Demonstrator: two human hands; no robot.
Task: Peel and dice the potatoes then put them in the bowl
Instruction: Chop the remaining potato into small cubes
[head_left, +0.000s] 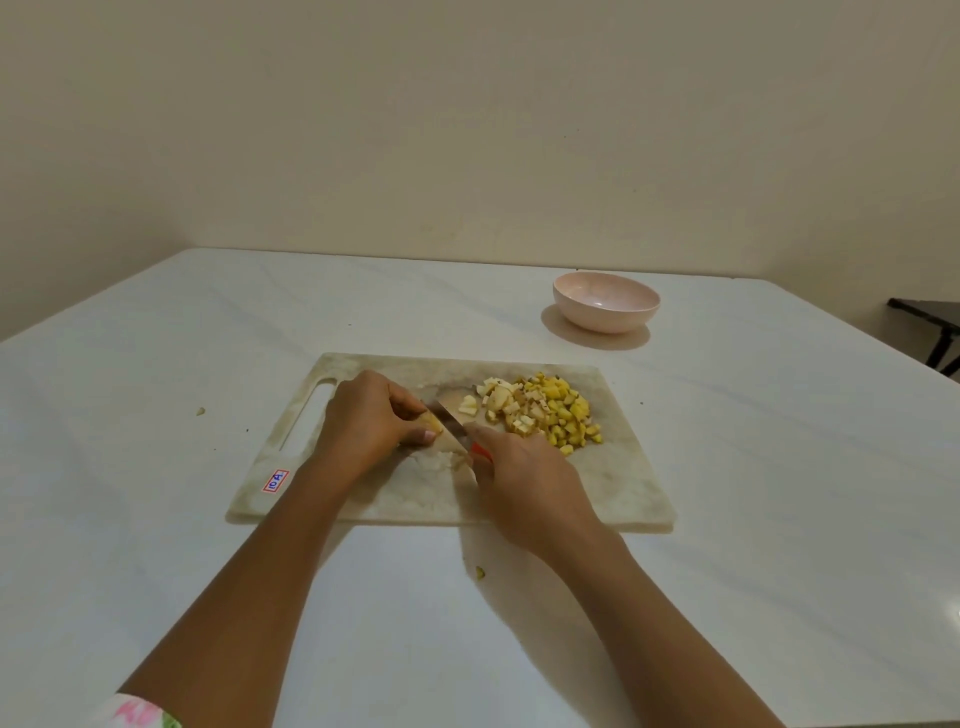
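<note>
pinning a potato piece (435, 429) under the curled left hand (363, 421), near the middle of the cutting board (623, 493). gripping the red-handled knife (451, 422) in the right hand (524, 483), blade slanting across the piece's right end, tip toward the far edge. diced pile (545, 415) on the board's right half; pink bowl (605, 301) beyond its far edge.

A white sleeve (140, 714) printed with pink and green flowers edges the left arm; both forearms are bare.
</note>
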